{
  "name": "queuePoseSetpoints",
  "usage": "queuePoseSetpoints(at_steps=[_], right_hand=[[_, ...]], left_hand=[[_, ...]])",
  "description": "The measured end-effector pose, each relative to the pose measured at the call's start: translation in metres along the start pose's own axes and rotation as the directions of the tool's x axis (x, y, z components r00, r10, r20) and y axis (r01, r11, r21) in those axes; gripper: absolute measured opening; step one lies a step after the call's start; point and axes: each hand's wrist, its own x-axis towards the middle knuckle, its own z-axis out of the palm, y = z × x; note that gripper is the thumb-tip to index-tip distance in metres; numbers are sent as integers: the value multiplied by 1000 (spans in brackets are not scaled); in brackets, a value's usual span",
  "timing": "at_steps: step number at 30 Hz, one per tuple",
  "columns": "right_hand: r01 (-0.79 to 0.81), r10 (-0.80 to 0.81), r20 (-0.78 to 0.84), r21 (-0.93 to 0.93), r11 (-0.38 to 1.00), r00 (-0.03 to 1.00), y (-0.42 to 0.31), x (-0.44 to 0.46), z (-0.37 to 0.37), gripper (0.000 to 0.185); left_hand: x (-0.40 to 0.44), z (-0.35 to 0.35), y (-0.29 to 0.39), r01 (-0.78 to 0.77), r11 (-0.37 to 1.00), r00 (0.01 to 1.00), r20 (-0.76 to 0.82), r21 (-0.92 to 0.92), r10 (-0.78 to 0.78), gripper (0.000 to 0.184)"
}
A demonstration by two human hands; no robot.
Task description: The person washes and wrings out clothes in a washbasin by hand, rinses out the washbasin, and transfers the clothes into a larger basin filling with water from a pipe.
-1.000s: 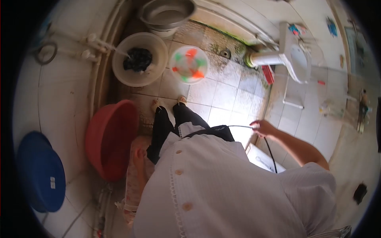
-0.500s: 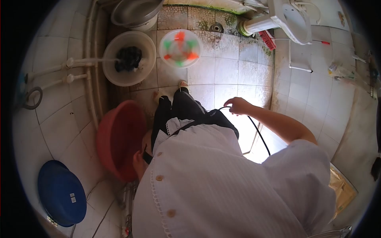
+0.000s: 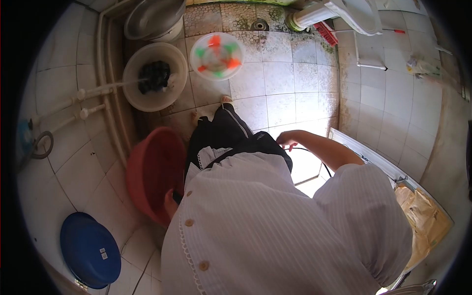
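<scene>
My right hand (image 3: 287, 138) is closed at the edge of a black pouch or cloth (image 3: 268, 146) at my waist, with a thin black cable (image 3: 309, 152) running from its fingers to the right. My left hand (image 3: 169, 201) is low beside my shirt, partly hidden, its fingers against a small dark object (image 3: 177, 197) that I cannot make out. Just beyond it leans a large red basin (image 3: 147, 172). A pale tub (image 3: 178, 86) holds dark wet cloth (image 3: 155, 77), and water runs into it from a wall pipe.
A white basin (image 3: 219, 71) with red and green patterns stands on the tiled floor, near a grey basin (image 3: 152, 19). A blue basin (image 3: 91, 248) leans on the left wall. At the upper right are a pedestal sink (image 3: 359, 17) and red brush (image 3: 326, 33).
My right hand has moved left and in toward my waist along the cable. My left hand has come from farther out to beside the red basin. The view has shifted.
</scene>
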Motion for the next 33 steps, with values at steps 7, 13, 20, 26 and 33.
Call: queuePoseSetpoints(at_steps=[7,13,20,26,33], right_hand=[[72,-77,109,54,996,991,94,21,124,40],[-62,49,86,162,985,995,140,-23,181,40],[-104,122,-102,165,981,987,116,-50,144,34],[-90,112,-248,96,991,962,94,-57,109,29],[-109,110,-329,21,994,938,86,-56,83,25]], left_hand=[[8,3,1,2,1000,1000,29,-13,-2,32],[25,14,-5,49,998,997,66,-40,-46,32],[35,39,-1,-20,988,999,-51,-153,12,35],[55,65,-8,8,967,996,89,-255,15,34],[59,59,-10,83,940,992,116,-331,-47,32]])
